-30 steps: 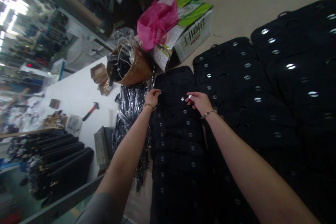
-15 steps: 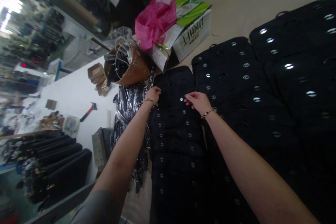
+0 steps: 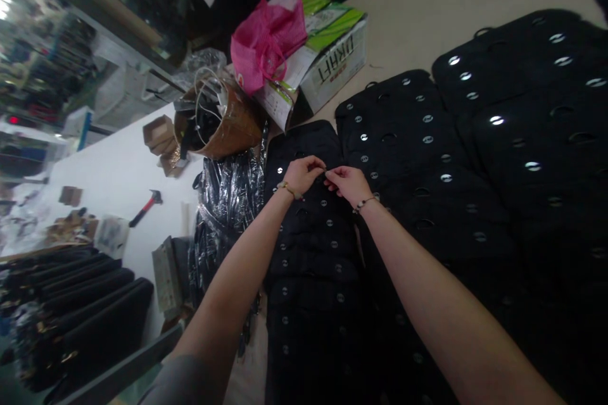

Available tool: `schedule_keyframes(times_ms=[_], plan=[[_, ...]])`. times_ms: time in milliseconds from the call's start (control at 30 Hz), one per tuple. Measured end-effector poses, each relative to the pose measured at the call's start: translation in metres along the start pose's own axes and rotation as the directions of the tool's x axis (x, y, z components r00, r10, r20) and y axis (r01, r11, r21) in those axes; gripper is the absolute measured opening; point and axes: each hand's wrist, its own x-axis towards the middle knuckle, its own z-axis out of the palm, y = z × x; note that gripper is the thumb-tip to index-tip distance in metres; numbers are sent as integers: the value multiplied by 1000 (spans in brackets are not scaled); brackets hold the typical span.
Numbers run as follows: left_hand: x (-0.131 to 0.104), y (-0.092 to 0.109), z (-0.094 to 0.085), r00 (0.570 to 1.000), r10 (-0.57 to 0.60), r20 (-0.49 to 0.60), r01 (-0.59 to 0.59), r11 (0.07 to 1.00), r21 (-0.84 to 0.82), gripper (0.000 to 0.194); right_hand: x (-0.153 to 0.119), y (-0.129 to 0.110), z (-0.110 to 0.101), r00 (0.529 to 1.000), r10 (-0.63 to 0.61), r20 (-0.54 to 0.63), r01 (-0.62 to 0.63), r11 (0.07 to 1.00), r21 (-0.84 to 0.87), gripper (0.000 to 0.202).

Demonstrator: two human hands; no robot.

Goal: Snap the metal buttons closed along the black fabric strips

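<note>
Black fabric pieces (image 3: pixel 313 253) studded with small silver snaps lie in overlapping rows on the table in front of me. My left hand (image 3: pixel 306 174) and my right hand (image 3: pixel 346 182) meet over the upper part of the nearest row, fingertips almost touching, pinching at a spot on the black fabric. Whether a snap sits between the fingers is hidden. Both wrists wear thin bracelets.
More black snap-studded pieces (image 3: pixel 513 139) cover the table to the right. A brown tub of wire rings (image 3: pixel 213 123), a pink bag (image 3: pixel 266 41) and a green-and-white carton (image 3: pixel 332 57) stand behind. Shiny plastic-wrapped bundles (image 3: pixel 228 196) lie left; a hammer (image 3: pixel 145 207) lies on the white bench.
My left hand has moved right from the fabric's left edge to meet my right hand. The view has shifted slightly, so everything sits a little further left.
</note>
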Motion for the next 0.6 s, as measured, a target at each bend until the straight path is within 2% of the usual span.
schedule_keyframes(times_ms=[100,233,433,500,567,600], plan=[[18,-5,8,981,-142,-134,139,990,-32,11,0,-2,-1,1000,21,-5,-21,1000,2,9],[34,-6,14,955,-266,-133,270,963,12,5,1,-4,0,999,52,-8,-52,997,51,7],[41,4,17,934,-318,-162,340,931,134,3,2,-5,2,996,90,-1,-90,989,121,10],[37,8,16,938,-281,-202,312,940,138,10,2,-4,1,996,90,-1,-89,988,126,10],[28,10,13,964,-171,-202,194,976,98,15,2,-4,1,996,88,-2,-87,987,132,10],[23,11,12,981,-101,-165,113,992,63,17,2,-4,0,996,86,2,-85,987,136,10]])
